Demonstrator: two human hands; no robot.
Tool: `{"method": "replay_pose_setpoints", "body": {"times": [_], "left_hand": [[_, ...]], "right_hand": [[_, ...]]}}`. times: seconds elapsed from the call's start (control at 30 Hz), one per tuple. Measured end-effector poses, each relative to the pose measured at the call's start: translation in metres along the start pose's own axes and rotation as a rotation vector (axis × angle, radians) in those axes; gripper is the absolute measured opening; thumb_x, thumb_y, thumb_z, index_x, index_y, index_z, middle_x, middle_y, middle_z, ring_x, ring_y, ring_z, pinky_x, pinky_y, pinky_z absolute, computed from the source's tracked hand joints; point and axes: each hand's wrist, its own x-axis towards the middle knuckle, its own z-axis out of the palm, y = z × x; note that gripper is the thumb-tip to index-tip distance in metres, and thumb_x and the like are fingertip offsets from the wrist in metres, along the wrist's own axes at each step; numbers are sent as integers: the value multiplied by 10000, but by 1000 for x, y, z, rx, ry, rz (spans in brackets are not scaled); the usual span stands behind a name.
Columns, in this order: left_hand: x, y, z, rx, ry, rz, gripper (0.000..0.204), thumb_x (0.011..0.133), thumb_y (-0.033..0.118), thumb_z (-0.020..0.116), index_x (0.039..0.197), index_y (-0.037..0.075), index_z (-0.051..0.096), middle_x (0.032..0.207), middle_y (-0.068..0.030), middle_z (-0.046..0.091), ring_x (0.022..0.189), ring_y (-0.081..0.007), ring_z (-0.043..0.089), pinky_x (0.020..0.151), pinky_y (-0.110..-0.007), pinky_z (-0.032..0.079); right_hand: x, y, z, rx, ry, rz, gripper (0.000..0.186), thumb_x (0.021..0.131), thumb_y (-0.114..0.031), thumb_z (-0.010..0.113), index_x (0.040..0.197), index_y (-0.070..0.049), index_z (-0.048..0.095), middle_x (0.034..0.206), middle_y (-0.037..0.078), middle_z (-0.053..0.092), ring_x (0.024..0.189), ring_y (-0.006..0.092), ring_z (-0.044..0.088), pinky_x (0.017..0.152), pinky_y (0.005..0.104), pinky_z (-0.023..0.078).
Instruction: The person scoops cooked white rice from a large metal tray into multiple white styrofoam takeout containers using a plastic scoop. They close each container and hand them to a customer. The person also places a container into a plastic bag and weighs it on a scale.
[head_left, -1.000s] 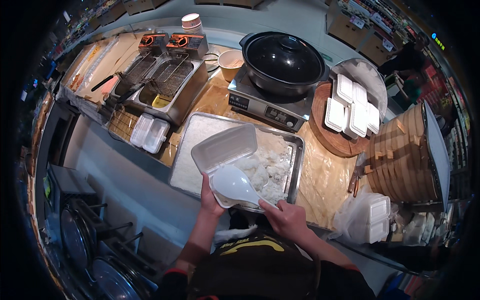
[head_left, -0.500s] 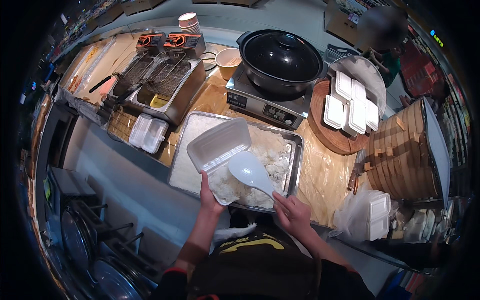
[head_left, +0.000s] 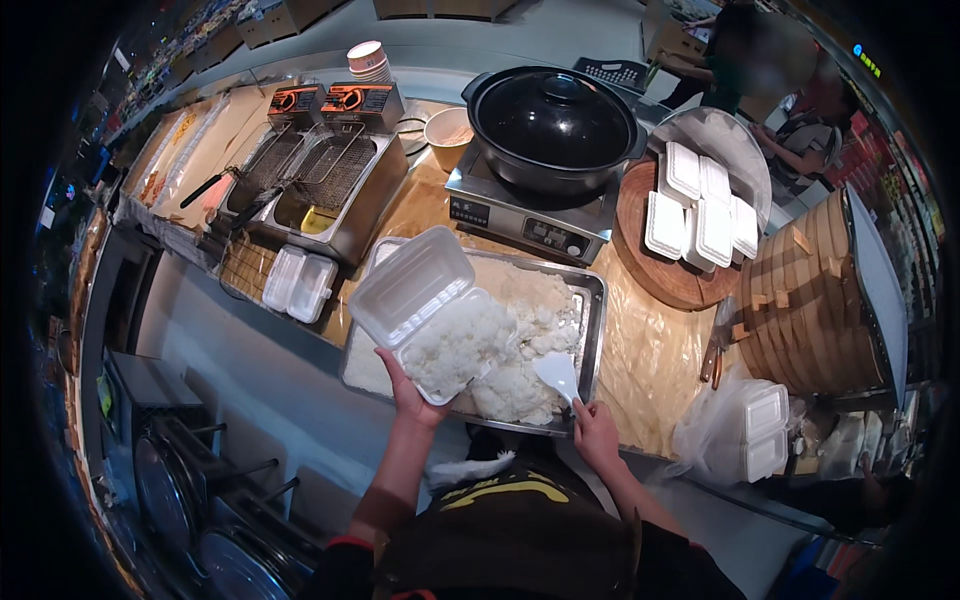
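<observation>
My left hand grips the lower edge of an opened white takeout box, its lid standing up and away from me. White rice fills the box's base. My right hand is closed round the handle of a white rice paddle. The paddle's blade is down at the rice in the metal tray, its tip against the mound. Part of the tray's left side is hidden behind the box.
Beyond the tray sits a black lidded pot on a cooktop. Right of it, closed white boxes rest on a round wooden board. Bamboo steamers, a knife and bagged boxes lie farther right. A fryer stands left.
My right hand has drawn the paddle off the box, right and down to the tray's rice. The box has shifted slightly left, and its rice now shows uncovered.
</observation>
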Motion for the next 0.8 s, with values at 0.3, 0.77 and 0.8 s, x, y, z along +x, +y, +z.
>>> {"method": "replay_pose_setpoints", "body": {"times": [0.3, 0.77, 0.8], "left_hand": [[-5, -32, 61, -67, -3, -162, 801, 915, 731, 338, 1494, 180, 374, 1487, -109, 456, 1329, -399, 459, 1011, -674, 400], [-20, -40, 83, 649, -77, -18, 563, 1048, 420, 359, 1498, 83, 344, 1403, -121, 507, 1307, -249, 480, 1097, -391, 379], [-21, -43, 92, 753, -78, 1, 566, 1045, 393, 401, 1522, 104, 306, 1391, -130, 502, 1301, -244, 476, 1084, -382, 389]], "right_hand": [[92, -72, -23, 1646, -331, 327, 620, 971, -331, 625, 1492, -104, 375, 1436, 123, 466, 1311, 245, 458, 1048, 401, 421], [131, -119, -51, 2110, -72, 232, 603, 1067, -316, 425, 1576, -149, 147, 1523, 77, 353, 1356, 172, 411, 1089, 340, 394], [130, -120, -49, 2029, -48, 253, 626, 1059, -319, 450, 1578, -156, 140, 1477, 88, 401, 1302, 166, 454, 1041, 326, 424]]}}
